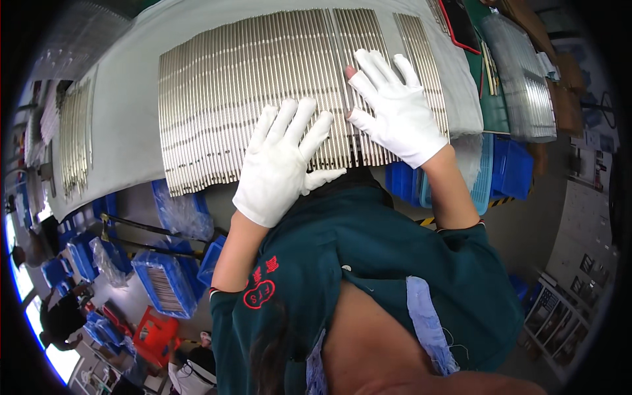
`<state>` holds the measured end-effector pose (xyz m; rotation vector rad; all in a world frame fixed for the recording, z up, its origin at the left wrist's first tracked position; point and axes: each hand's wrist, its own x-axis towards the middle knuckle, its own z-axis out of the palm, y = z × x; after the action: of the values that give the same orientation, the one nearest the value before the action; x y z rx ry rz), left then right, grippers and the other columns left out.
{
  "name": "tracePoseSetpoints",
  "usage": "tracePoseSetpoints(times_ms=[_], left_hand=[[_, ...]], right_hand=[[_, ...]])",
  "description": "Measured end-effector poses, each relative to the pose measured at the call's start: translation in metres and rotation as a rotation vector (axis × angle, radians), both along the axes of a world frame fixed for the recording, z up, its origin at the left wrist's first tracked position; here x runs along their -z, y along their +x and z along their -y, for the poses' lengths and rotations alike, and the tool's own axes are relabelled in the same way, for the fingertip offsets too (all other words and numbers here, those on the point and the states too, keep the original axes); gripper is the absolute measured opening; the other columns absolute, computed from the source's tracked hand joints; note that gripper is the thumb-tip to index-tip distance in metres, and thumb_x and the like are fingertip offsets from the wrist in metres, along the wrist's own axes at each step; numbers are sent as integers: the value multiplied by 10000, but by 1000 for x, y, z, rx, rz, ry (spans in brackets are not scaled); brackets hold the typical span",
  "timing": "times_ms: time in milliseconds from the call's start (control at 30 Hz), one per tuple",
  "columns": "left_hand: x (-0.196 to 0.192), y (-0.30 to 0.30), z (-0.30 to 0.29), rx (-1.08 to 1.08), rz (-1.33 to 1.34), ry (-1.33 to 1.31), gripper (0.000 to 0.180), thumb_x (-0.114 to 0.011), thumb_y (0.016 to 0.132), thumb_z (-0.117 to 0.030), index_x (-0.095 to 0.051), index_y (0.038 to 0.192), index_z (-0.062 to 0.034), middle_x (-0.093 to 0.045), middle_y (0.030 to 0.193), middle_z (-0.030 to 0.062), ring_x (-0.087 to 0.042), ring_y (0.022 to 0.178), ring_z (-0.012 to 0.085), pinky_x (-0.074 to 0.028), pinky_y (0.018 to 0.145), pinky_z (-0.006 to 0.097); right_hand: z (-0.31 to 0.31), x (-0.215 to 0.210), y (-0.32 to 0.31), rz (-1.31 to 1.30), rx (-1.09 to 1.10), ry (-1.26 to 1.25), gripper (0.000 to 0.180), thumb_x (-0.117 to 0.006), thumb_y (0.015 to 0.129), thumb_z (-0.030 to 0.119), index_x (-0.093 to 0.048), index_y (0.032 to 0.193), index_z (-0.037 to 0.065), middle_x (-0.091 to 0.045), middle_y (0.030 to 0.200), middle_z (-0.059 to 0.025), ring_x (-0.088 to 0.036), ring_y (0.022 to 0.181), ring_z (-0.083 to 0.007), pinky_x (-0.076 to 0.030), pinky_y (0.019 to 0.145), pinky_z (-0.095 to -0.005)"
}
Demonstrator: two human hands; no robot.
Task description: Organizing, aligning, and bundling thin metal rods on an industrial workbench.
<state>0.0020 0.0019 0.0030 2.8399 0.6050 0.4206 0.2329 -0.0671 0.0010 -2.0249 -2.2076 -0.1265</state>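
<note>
My left hand lies palm down over the metal rods, fingers fanned wide, thumb out rightward. My right hand, farther forward, spreads wide too, two bare fingertips poking from its white glove. The rods line the worktop; my hands hide some, and contact pressure I can't tell.

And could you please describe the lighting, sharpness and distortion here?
In the head view, glints streak the metal rods; the head view shows the left hand and right hand fairly sharp, the red crate softer; also in the head view, the white-covered table's edge curves and the corners go black.
</note>
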Motion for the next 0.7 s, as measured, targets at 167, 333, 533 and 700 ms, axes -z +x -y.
tracePoseSetpoints(times_ms=[167,333,533,700], left_hand=[[0,-1,-1,1,12,-16,819,-713,781,-589,-579,1379,-47,-531,1416,183,-476,1332,380,-342,1159,519],[-1,-1,1,-16,16,1,853,-714,778,-595,-557,1387,-19,-526,1431,185,-474,1342,368,-342,1165,502],[-5,-29,-2,-191,-42,51,895,-742,698,-596,-558,1350,-11,-549,1364,169,-488,1284,361,-365,1130,479],[-1,-36,-5,-209,-35,45,921,-755,683,-597,-567,1388,-34,-549,1382,179,-494,1283,372,-369,1124,500]], right_hand=[[22,-2,28,21,83,15,572,-607,963,413,-552,1396,43,-485,1522,-192,-408,1455,-316,-224,1210,-502],[0,-4,-10,6,-62,55,609,-559,967,493,-571,1371,37,-505,1500,-179,-446,1417,-319,-253,1198,-504],[-29,6,-50,-92,-138,46,650,-559,965,507,-543,1424,49,-472,1541,-171,-411,1460,-302,-238,1220,-516],[-18,3,-37,-22,-104,-1,614,-557,964,472,-542,1447,92,-460,1552,-178,-396,1468,-323,-208,1232,-525]])
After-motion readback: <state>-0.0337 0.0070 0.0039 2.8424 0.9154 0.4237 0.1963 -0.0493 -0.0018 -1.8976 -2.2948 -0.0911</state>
